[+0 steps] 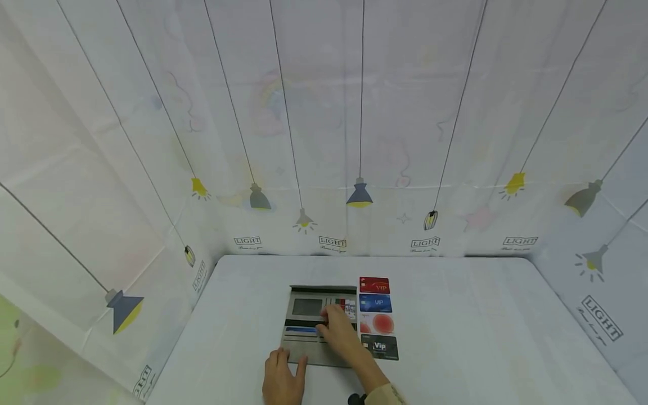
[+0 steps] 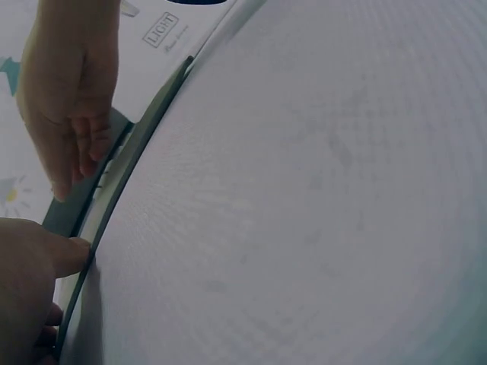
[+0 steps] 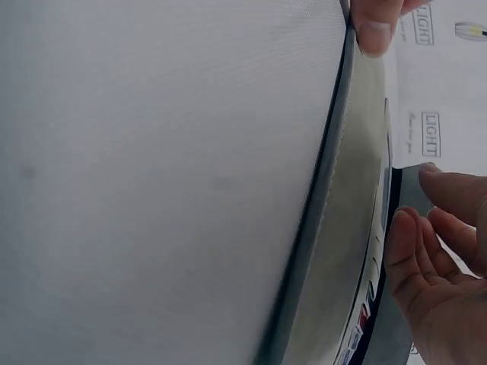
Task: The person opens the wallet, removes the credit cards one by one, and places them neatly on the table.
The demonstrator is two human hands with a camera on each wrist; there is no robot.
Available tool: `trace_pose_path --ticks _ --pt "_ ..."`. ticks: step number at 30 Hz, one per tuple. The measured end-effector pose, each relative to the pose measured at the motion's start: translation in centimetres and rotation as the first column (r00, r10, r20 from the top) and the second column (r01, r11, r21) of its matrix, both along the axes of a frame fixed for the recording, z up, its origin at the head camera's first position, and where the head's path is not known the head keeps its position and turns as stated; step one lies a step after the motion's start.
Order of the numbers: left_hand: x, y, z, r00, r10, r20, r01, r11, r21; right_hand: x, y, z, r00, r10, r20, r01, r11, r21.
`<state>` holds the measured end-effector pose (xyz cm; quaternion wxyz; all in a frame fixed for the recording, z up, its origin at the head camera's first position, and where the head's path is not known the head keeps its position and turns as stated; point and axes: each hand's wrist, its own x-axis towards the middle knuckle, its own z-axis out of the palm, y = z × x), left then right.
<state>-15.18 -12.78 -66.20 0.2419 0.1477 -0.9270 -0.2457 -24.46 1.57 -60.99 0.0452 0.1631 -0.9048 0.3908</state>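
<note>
While the left hand (image 1: pixel 281 378) presses flat-fingered on the near left corner of the open wallet (image 1: pixel 310 306) mid-table (image 1: pixel 481 337), the right hand (image 1: pixel 340 333) rests on its slots, fingers loosely curved, no card clearly gripped. Best to keep that corner pinned and work one slot at a time with the fingertips. Four cards (image 1: pixel 377 318) sit in a column just right of the wallet; keep the wrist clear of them.

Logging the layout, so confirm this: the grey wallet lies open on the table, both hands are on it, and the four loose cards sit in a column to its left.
Wrong side. The head view shows the four cards in a column to the right of the open grey wallet. The rest holds: the left hand presses its near edge and the right hand rests on its card slots.
</note>
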Motion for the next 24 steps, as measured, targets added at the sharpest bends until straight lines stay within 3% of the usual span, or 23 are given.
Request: trace_pose_path --ticks 8,13,24 --pt "-0.1 0.0 -0.1 1.000 0.011 0.002 -0.011 1.000 0.000 -0.7 -1.2 -0.3 0.997 0.081 0.020 -0.083 0.993 0.087" --pt "-0.1 0.1 0.0 1.000 0.013 0.017 -0.013 1.000 0.005 -1.0 -1.7 -0.6 0.993 0.096 0.071 -0.105 0.986 0.129" --pt "-0.3 -0.1 -0.6 1.000 0.013 -0.025 -0.013 1.000 -0.014 -1.4 -2.0 -0.6 0.990 0.119 0.081 -0.134 0.970 0.204"
